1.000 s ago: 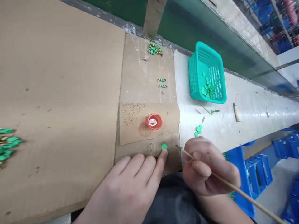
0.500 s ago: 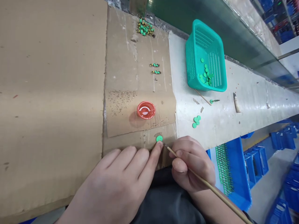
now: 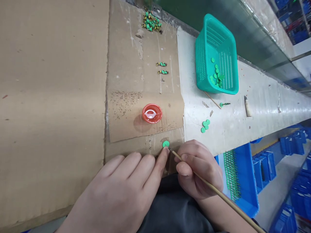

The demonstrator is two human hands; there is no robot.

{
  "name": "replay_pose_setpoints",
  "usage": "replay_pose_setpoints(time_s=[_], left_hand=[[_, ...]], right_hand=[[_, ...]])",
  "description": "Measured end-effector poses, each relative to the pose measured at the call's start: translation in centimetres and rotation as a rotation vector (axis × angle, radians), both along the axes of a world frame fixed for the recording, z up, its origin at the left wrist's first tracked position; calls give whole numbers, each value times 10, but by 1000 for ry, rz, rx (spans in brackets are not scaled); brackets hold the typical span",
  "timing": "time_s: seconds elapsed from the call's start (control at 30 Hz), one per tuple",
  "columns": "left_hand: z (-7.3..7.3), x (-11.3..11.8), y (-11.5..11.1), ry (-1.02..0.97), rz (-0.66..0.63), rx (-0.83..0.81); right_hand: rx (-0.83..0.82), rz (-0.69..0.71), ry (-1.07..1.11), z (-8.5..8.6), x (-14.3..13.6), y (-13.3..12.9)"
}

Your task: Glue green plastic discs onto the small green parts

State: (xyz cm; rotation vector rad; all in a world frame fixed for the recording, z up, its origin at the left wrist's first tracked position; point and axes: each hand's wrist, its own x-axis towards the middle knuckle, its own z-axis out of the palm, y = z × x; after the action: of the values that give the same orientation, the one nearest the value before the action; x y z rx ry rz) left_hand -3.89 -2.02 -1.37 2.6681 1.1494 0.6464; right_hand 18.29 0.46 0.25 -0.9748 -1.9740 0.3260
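A small green disc [image 3: 166, 144] lies on the cardboard near the front edge. The index fingertip of my left hand [image 3: 123, 187] touches its near side; the other fingers are curled in, and whether they hold anything is hidden. My right hand [image 3: 200, 168] is closed around a thin wooden-handled brush [image 3: 218, 192], its dark tip beside my left fingertip and close to the disc. Beyond the disc stands a small red cup [image 3: 152, 113] with shiny liquid in it. Several loose green discs [image 3: 205, 125] lie to the right on the pale surface.
A teal basket [image 3: 200, 64] holds several green discs. Behind the cup are two small green-and-gold pieces [image 3: 162, 68] and a pile of similar ones [image 3: 152, 22]. A thin stick [image 3: 213, 99] lies by the basket. Blue bins [image 3: 247, 181] stand at the lower right.
The camera view has shifted slightly, so the basket and the pile appear a little higher. Both hands keep nearly the same pose at the green disc.
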Motion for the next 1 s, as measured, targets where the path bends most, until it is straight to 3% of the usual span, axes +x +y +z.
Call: replay_pose_setpoints(time_s=[0.57, 0.83, 1.0], left_hand=[[-1, 1, -2, -1, 2, -18], [1, 2, -2, -3, 17, 20], [0, 0, -4, 0, 34, -1]], right_hand=[[17, -115, 149, -6, -2, 0], [34, -97, 200, 18, -22, 47], [-50, -42, 135, 15, -34, 70]])
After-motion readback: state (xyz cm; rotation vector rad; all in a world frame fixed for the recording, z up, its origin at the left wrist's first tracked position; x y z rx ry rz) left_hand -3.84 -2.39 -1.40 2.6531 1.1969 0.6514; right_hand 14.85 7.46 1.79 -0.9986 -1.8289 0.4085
